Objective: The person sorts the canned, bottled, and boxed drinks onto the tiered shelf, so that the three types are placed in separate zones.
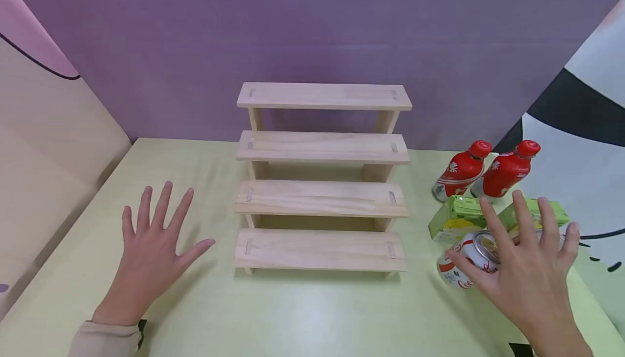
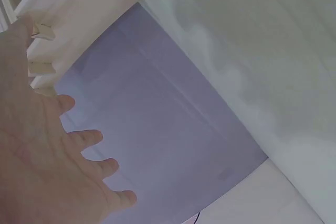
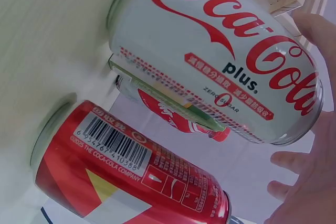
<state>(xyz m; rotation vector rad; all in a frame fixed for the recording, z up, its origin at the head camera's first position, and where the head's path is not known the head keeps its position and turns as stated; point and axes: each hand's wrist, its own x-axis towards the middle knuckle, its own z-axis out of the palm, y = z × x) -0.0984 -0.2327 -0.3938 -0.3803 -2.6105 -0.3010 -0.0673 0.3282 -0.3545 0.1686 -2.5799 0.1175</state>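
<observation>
My left hand (image 1: 151,259) is held over the table's left side with its fingers spread, holding nothing. On the right, my right hand (image 1: 529,270) hovers above the drinks, fingers also spread. Nearest to it stands a white Coca-Cola can (image 1: 464,262), partly covered by the thumb in the head view. In the right wrist view this white can (image 3: 210,51) has a red can (image 3: 131,166) beside it, which the hand mostly hides from the head camera. Two green drink cartons (image 1: 461,216) sit behind the cans, and two red bottles (image 1: 461,171) stand behind those.
A wooden four-step display rack (image 1: 322,199) stands mid-table, between the hands. Behind the pale table (image 1: 312,313) rises a purple wall (image 1: 312,31). A light panel (image 1: 49,172) borders the left side, and a patterned panel (image 1: 576,145) borders the right.
</observation>
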